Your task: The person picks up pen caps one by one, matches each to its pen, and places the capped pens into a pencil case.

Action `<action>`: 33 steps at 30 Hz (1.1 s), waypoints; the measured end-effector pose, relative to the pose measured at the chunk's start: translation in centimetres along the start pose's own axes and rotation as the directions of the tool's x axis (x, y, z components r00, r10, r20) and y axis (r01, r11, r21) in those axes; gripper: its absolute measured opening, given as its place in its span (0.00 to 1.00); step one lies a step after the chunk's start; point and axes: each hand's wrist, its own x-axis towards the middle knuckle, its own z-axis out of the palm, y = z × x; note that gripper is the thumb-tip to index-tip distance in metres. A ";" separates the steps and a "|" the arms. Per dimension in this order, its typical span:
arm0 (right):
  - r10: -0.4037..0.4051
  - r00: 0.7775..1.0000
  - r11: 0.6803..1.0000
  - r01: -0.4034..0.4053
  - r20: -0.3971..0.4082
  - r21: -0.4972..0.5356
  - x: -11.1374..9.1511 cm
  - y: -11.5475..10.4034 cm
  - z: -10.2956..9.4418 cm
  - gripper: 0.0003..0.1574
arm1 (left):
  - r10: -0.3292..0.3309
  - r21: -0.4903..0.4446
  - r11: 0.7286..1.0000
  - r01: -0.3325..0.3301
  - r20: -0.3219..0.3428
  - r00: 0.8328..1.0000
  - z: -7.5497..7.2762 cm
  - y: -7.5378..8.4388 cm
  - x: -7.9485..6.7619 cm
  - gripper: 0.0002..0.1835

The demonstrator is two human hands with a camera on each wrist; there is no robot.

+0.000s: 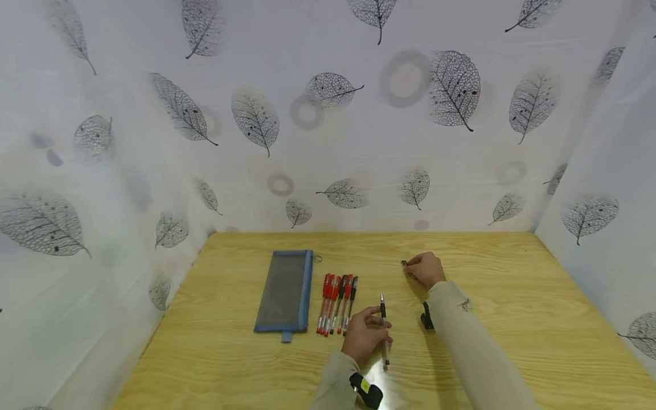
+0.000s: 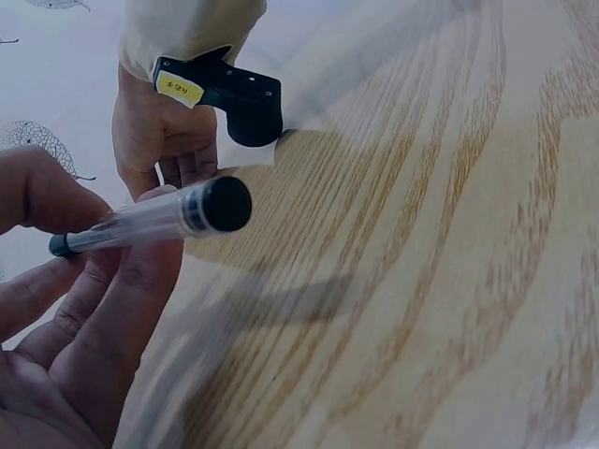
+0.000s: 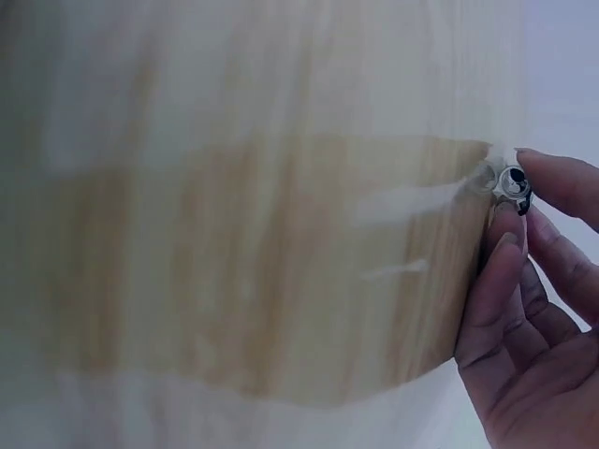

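Observation:
In the head view my left hand (image 1: 363,337) pinches an uncapped black gel pen (image 1: 383,310), its bare metal tip pointing away from me. The left wrist view looks at the black end plug of this pen (image 2: 227,204), with the clear barrel between thumb and fingers. Farther forward and to the right, my right hand (image 1: 426,269) pinches a small pen cap (image 1: 404,263) at its fingertips, close over the table. The right wrist view shows the round end of the cap (image 3: 513,182) with its dark clip between thumb and fingers.
Several capped red and black pens (image 1: 336,304) lie in a row left of my left hand. Beyond them lies a grey mesh pouch (image 1: 283,290) with blue edging, flat on the wooden table (image 1: 215,353). A leaf-patterned sheet (image 1: 328,142) hangs behind the table's far edge and along both sides.

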 end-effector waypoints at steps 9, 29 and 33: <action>-0.014 1.000 1.000 0.015 0.024 -0.017 -0.1 0.1 -0.3 0.22 | -0.007 -0.020 1.000 0.007 0.014 1.000 -0.1 0.2 -0.1 0.34; -0.088 0.990 0.953 0.051 0.113 0.297 -1.8 0.6 -0.5 0.22 | -0.001 -0.082 0.997 0.004 0.045 0.999 -0.5 0.2 -0.2 0.27; -0.122 0.985 0.942 0.077 0.120 0.326 -2.9 0.5 -0.3 0.24 | -0.003 -0.090 0.996 0.008 0.053 0.999 -0.6 0.2 -0.2 0.26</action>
